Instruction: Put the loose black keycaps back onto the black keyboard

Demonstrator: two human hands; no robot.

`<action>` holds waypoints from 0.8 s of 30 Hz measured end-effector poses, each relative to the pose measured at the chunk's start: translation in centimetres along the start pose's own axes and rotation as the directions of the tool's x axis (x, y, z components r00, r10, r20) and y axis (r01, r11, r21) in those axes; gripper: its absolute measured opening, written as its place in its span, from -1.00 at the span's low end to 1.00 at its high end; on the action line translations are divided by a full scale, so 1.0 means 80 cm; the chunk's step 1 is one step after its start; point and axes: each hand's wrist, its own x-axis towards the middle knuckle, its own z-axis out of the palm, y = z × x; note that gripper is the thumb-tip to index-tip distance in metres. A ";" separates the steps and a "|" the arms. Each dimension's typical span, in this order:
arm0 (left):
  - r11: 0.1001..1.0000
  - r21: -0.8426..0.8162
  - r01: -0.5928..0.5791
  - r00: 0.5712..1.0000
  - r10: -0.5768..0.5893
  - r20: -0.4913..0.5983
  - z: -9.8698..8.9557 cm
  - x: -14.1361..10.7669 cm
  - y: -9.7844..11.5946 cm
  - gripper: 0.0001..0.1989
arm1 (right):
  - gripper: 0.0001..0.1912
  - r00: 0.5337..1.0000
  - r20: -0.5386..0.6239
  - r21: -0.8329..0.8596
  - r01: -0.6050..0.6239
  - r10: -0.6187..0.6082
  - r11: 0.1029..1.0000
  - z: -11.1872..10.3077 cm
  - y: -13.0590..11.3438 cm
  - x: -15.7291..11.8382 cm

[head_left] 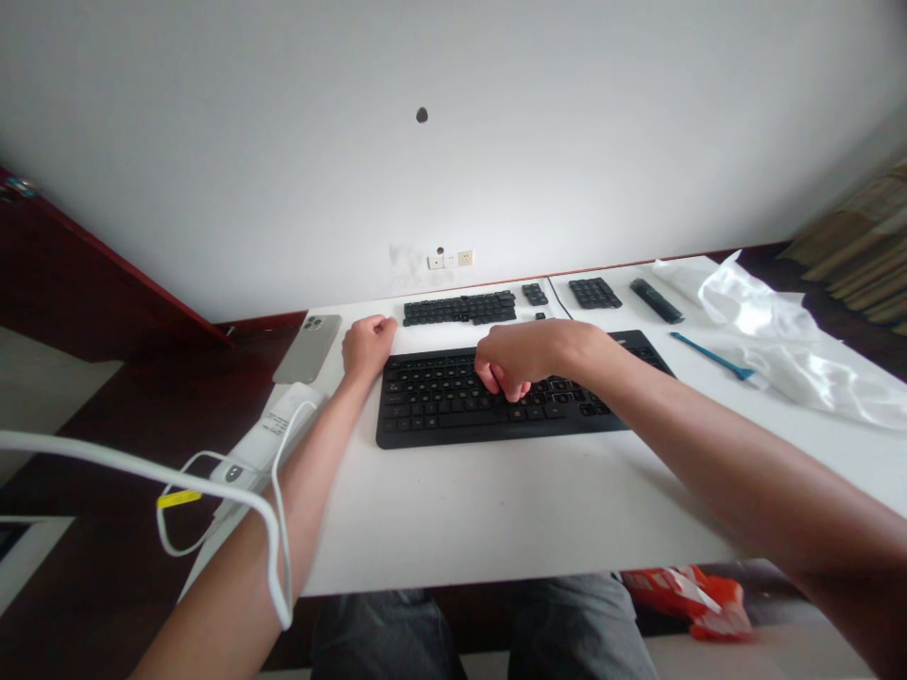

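Note:
A black keyboard [460, 433] lies on the white table in front of me. Keycaps fill its left side, while some spots on the right look bare, with pale outlines. Over the middle of the keyboard is my right hand [521, 357], its fingers curled downward and touching the keys; whatever sits between the fingertips is hidden. My left hand [368, 347] rests as a loose fist beside the keyboard's upper left corner. Behind the keyboard sit a block of loose black keycaps [459, 309], a smaller group [534, 294], a number-pad group [594, 293] and a single keycap [540, 316].
At left are a phone [309, 348] and a white power strip [273, 430] with a looping white cable [264, 505]. To the right lie a dark wrapped bundle [656, 300], a blue brush [712, 356] and crumpled clear plastic [800, 354]. A red bag [698, 600] is below the table.

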 end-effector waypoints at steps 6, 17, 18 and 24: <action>1.000 0.003 0.007 1.000 -0.007 0.000 -0.001 -0.001 0.000 -0.62 | -0.80 0.995 0.039 0.017 0.091 -0.092 0.996 -0.002 0.015 0.007; 1.000 -0.003 0.002 1.000 -0.002 -0.003 0.001 0.000 -0.002 -0.62 | -0.75 0.999 -0.039 -0.100 -0.013 0.009 0.995 -0.001 0.009 0.006; 1.000 -0.002 0.001 1.000 -0.001 -0.002 0.001 0.000 -0.002 -0.62 | -0.75 0.997 -0.076 -0.132 -0.036 0.026 0.991 -0.001 0.006 0.004; 1.000 0.003 -0.011 1.000 0.011 -0.003 0.000 0.000 0.000 -0.62 | -0.71 0.984 -0.156 -0.228 -0.120 0.085 0.966 0.006 -0.012 0.001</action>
